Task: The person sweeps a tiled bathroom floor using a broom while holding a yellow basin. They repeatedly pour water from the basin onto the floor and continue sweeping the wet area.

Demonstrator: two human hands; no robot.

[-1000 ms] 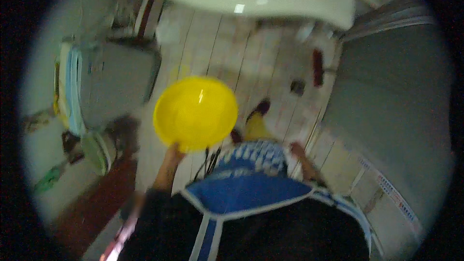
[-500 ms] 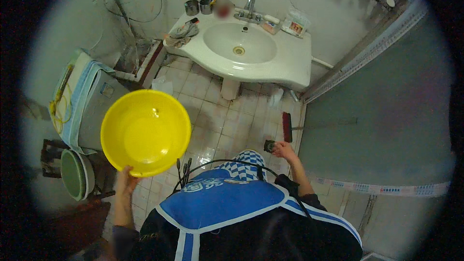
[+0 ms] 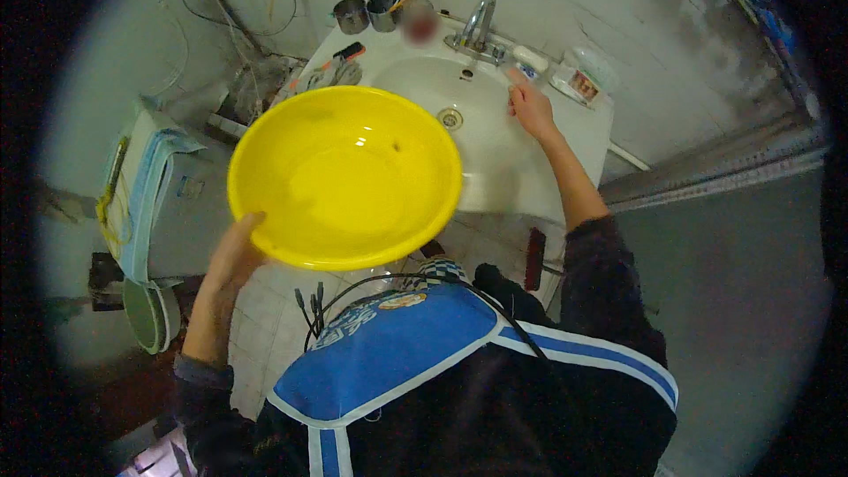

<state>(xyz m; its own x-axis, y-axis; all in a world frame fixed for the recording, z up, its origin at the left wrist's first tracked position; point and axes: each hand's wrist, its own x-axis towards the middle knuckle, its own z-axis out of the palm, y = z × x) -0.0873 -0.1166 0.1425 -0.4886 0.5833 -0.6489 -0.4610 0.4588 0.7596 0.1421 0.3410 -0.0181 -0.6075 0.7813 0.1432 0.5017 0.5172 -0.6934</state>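
Two bare hands here, so one left hand (image 3: pixel 236 252) and one right hand (image 3: pixel 530 109). Just one yellow basin (image 3: pixel 344 181), and yeah, it's the biggest tub around. One sink (image 3: pixel 503 159) on the far side, with one faucet (image 3: pixel 480 26) and one drain (image 3: pixel 450 117). Metal cups: two, far left corner, one here (image 3: pixel 351 16) and its twin right beside it. One bar of soap (image 3: pixel 530 58) on the far right part of the counter. One red brush (image 3: pixel 535 258) down on the floor, right side. Over on the left I get two smaller tubs (image 3: pixel 143 314), one green, one paler. Cable ends (image 3: pixel 320 291) up near: several, can't get an exact number.
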